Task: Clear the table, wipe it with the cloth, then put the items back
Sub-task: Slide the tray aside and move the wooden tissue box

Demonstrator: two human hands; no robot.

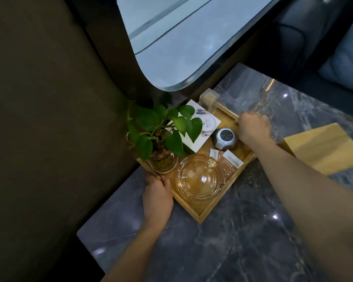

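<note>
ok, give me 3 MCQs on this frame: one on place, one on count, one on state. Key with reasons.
1. Where is the glass ashtray?
A. On the wooden tray
B. On the bare marble table
C. On the wooden box

2. How many sachets lie beside the ashtray?
A. One
B. Two
C. Four

3. What are the hands doing?
A. Both hang free
B. Only one touches the tray
C. Each hand holds a tray edge

Key:
1 A: it sits inside the wooden tray rim.
2 B: two sachets show.
3 C: the left hand and right hand each have a grip on opposite tray edges.
</note>
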